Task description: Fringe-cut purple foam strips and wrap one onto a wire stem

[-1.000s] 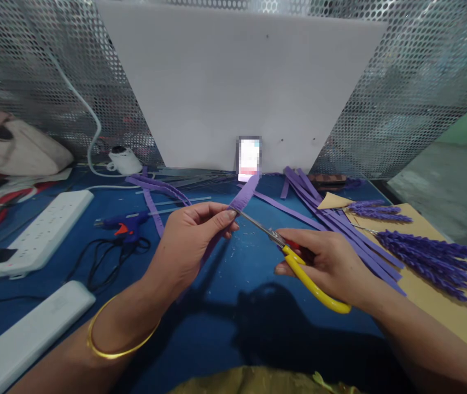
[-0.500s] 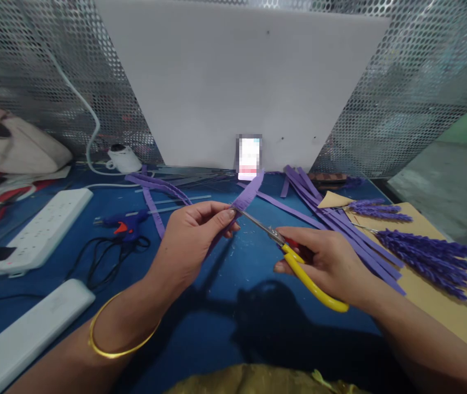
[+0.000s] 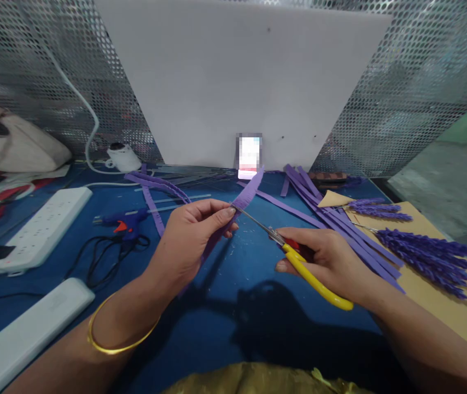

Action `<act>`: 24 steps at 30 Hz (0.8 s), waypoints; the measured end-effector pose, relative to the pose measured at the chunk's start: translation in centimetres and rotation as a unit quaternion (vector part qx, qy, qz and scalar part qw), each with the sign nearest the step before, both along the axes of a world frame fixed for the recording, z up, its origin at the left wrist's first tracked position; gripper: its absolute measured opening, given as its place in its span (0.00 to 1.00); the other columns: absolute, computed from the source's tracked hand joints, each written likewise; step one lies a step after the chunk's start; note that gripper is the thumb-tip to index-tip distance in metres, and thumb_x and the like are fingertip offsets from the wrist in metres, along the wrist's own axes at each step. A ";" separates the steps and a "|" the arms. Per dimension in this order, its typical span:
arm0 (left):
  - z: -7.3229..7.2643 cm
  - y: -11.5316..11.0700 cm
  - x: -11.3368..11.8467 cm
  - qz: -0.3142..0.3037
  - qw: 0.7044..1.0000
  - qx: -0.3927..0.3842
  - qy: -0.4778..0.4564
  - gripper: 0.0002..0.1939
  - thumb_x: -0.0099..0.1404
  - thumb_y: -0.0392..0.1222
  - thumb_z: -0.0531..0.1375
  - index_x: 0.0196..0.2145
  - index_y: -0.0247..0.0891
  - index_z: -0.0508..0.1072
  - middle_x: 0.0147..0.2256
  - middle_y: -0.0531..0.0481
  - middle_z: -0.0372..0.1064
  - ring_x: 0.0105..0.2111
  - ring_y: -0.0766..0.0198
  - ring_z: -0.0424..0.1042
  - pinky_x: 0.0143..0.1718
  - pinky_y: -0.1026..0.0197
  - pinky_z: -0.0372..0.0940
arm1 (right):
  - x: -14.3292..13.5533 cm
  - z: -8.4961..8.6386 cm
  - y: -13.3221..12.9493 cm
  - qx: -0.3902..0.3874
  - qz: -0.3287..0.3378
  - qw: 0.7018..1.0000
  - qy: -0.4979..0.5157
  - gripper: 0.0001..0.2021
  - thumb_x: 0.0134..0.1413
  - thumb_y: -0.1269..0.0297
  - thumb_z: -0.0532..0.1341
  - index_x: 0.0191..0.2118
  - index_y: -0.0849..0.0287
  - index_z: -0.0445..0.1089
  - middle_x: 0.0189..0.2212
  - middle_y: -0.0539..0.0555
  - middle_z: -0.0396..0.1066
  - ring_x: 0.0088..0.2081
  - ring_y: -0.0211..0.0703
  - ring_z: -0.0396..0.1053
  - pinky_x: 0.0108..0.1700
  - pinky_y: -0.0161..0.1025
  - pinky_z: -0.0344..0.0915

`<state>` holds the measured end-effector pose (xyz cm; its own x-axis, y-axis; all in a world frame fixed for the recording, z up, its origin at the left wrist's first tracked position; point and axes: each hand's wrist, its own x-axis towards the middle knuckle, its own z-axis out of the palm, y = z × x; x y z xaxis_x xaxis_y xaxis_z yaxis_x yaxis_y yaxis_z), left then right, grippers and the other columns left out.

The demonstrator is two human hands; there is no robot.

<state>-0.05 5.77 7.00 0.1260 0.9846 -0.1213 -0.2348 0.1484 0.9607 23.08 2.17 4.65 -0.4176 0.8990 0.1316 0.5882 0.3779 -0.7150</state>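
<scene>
Between thumb and fingers, my left hand (image 3: 200, 232) pinches a purple paper strip (image 3: 250, 190), whose edge looks finely snipped. The strip's far end rises to the upper right, and its other end hangs below the hand. My right hand (image 3: 324, 262) is closed around the scissors (image 3: 313, 282), which have yellow and red handles. Their blades point up and left and meet the strip's edge right by my left thumb. Whether the blade tips are apart is too small to tell. Tiny cut bits lie on the blue table (image 3: 254, 317) beneath.
More purple strips (image 3: 340, 230) lie to the right, near purple lavender stems (image 3: 430, 260) on brown paper (image 3: 418, 312). A blue glue gun (image 3: 129, 223), power strips (image 3: 48, 230) and a white cup (image 3: 123, 158) are on the left. A lit phone (image 3: 250, 158) leans against a white board (image 3: 233, 82).
The scissors' handles have swung slightly down and right in my right hand. The left hand keeps its pinch almost in place, and more of the strip's lower end shows beneath it.
</scene>
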 end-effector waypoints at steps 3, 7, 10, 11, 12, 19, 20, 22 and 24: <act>0.3 0.2 -0.1 -0.019 0.999 -0.037 -0.021 0.08 0.48 0.39 0.72 0.24 0.34 0.78 0.19 0.53 0.72 0.20 0.73 0.68 0.22 0.74 0.61 | 0.0 0.4 0.1 -0.083 0.025 0.995 0.054 0.14 0.57 0.52 0.64 0.39 0.60 0.74 0.24 0.47 0.57 0.26 0.35 0.51 0.27 0.33 0.51; 0.2 0.3 -0.3 -0.039 0.996 -0.073 -0.035 0.09 0.48 0.39 0.73 0.22 0.34 0.77 0.18 0.53 0.71 0.18 0.73 0.66 0.20 0.73 0.60 | -0.1 1.0 0.2 -0.183 0.053 0.971 0.146 0.16 0.56 0.50 0.64 0.36 0.61 0.72 0.23 0.45 0.52 0.24 0.33 0.46 0.24 0.33 0.48; 0.0 0.3 -0.2 -0.036 0.996 -0.069 -0.037 0.08 0.50 0.39 0.72 0.24 0.34 0.78 0.19 0.53 0.72 0.19 0.74 0.67 0.21 0.74 0.61 | -0.1 1.1 0.3 -0.203 0.052 0.964 0.166 0.17 0.54 0.50 0.65 0.34 0.61 0.71 0.23 0.45 0.51 0.24 0.33 0.46 0.24 0.33 0.47; -0.1 0.3 -0.1 -0.032 0.997 -0.067 -0.037 0.08 0.50 0.40 0.72 0.25 0.34 0.78 0.20 0.53 0.72 0.20 0.74 0.68 0.22 0.75 0.62 | -0.1 1.1 0.4 -0.194 0.046 0.967 0.159 0.17 0.54 0.50 0.66 0.33 0.61 0.71 0.23 0.45 0.52 0.24 0.33 0.47 0.25 0.33 0.48; -0.1 0.2 0.0 -0.029 0.997 -0.067 -0.037 0.08 0.50 0.40 0.72 0.26 0.35 0.79 0.20 0.52 0.73 0.20 0.74 0.69 0.22 0.75 0.62 | -0.1 1.1 0.4 -0.181 0.039 0.971 0.148 0.16 0.53 0.51 0.67 0.32 0.61 0.71 0.23 0.46 0.53 0.25 0.34 0.48 0.25 0.33 0.48; 0.2 0.1 0.2 -0.010 0.999 -0.050 -0.008 0.08 0.48 0.39 0.73 0.25 0.36 0.79 0.21 0.53 0.74 0.21 0.73 0.68 0.23 0.73 0.62 | 0.1 0.6 0.4 -0.088 -0.001 0.995 0.052 0.14 0.54 0.53 0.66 0.39 0.59 0.74 0.26 0.47 0.62 0.27 0.36 0.54 0.28 0.33 0.53; 0.2 0.0 0.2 -0.005 0.999 -0.042 -0.003 0.08 0.48 0.39 0.73 0.26 0.36 0.79 0.21 0.53 0.74 0.21 0.73 0.68 0.24 0.73 0.62 | 0.1 0.6 0.3 -0.066 -0.006 0.997 0.035 0.15 0.54 0.52 0.66 0.40 0.59 0.75 0.27 0.48 0.64 0.27 0.37 0.56 0.28 0.33 0.53; 0.2 -0.1 0.1 0.007 1.000 -0.020 0.001 0.08 0.49 0.39 0.73 0.27 0.36 0.80 0.22 0.53 0.74 0.22 0.72 0.68 0.25 0.72 0.62 | 0.1 0.5 0.2 -0.028 -0.013 1.000 0.005 0.17 0.54 0.51 0.66 0.42 0.58 0.75 0.28 0.49 0.67 0.28 0.37 0.58 0.29 0.33 0.55; 0.0 -0.2 0.0 0.017 1.000 0.008 0.009 0.08 0.50 0.40 0.72 0.27 0.36 0.80 0.23 0.53 0.74 0.24 0.71 0.69 0.27 0.71 0.63 | 0.0 0.5 0.1 -0.002 -0.015 1.000 -0.011 0.18 0.53 0.49 0.66 0.43 0.58 0.75 0.28 0.50 0.68 0.28 0.38 0.60 0.29 0.33 0.56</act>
<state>-0.06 5.57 6.98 0.0911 0.9900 -0.1081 -0.2214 0.1260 0.9670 23.10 2.30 5.13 -0.3924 0.9120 0.1196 0.6148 0.3568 -0.7033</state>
